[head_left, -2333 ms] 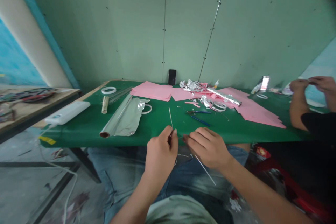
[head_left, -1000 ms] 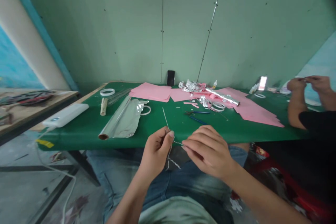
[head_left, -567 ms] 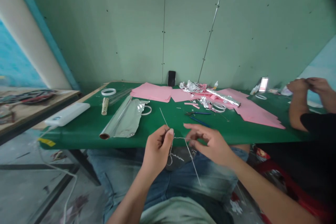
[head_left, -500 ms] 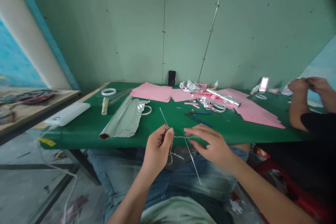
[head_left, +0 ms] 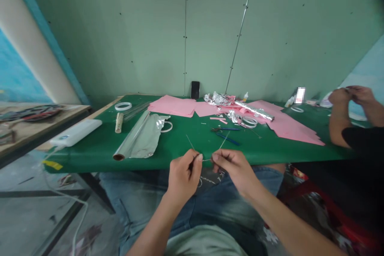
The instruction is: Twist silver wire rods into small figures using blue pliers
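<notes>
My left hand (head_left: 183, 172) is closed in a pinch on a thin, silvery twisted wire (head_left: 207, 160). My right hand (head_left: 232, 168) pinches the same wire a short way to the right, so a small twisted stretch spans the gap between them. Straight thin ends stick up from both hands, one leaning left, the other leaning right. Below the fingers a curled part of the wire dangles over my lap. Both hands are held in front of the table's near edge. Just beyond my right hand lies a pair of blue-handled pliers (head_left: 228, 140).
On the green table (head_left: 99, 148) are a foil roll (head_left: 141, 138), pink paper sheets (head_left: 174, 106), crumpled foil (head_left: 220, 99), white tape rolls (head_left: 123, 106) and a white power bank (head_left: 76, 133) with a cable. A phone (head_left: 195, 89) leans on the wall. Another person's hands (head_left: 351, 95) are at far right.
My right hand has closed from spread fingers onto the wire and moved slightly left and down. The wire end that slanted down below it now points up above it.
</notes>
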Demonstrator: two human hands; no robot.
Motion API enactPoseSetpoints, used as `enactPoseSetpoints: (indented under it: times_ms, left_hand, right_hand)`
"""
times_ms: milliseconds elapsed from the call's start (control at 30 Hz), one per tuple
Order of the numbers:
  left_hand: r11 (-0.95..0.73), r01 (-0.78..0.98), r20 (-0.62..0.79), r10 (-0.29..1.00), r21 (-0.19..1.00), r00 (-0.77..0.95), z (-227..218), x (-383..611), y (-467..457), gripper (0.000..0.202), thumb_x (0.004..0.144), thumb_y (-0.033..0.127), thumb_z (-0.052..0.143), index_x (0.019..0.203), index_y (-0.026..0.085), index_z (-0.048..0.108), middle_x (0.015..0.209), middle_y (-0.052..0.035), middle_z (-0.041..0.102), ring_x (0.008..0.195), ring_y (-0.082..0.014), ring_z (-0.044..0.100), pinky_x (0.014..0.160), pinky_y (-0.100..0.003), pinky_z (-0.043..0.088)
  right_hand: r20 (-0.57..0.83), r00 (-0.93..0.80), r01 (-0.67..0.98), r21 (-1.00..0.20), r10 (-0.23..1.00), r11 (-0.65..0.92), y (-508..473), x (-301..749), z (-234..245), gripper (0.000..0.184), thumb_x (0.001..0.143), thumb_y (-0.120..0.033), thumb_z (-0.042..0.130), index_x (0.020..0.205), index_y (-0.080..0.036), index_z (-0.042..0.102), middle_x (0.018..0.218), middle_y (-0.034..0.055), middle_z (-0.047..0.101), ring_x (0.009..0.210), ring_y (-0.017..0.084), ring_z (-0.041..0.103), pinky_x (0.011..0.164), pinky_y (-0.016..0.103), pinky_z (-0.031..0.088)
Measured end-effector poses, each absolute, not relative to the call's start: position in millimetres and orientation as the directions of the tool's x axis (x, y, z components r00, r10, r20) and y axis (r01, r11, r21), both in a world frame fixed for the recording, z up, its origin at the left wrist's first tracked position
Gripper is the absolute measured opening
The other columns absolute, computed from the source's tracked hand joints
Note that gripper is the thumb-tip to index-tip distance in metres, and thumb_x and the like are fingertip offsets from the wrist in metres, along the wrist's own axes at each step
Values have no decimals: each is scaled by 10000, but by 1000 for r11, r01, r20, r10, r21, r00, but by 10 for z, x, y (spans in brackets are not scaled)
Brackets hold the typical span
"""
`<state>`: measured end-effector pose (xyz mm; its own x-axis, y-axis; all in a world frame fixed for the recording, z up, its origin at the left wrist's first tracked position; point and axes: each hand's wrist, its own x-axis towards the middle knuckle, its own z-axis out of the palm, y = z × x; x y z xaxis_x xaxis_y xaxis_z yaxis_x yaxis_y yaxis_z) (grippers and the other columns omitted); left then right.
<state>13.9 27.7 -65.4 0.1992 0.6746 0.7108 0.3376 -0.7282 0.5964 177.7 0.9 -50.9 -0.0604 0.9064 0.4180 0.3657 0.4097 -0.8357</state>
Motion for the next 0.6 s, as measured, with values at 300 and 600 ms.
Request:
enactPoseSetpoints:
  times_ms: [300,600]
  left_hand:
    - [-586,229,570,810,777,137,-609,168,280,306,939,295,476,649,210,430,504,71,337,451,-94,320,459,-223,248]
    - [-517,101,498,851,850,169,-553,204,245,366,960,366,451,636,207,394,550,63,348,499,-97,312,477,-219,264]
  right_hand:
    - [529,58,418,-783,847,460,-46,1924,-543,168,838,-350,685,873,-193,638,703,11,642,643,152,614,608,273,509]
    - [853,-352,831,95,385,548,-141,1913,-407,61,885,-164,655,920,-194,696,838,49,729,769,188,633,717,344,471]
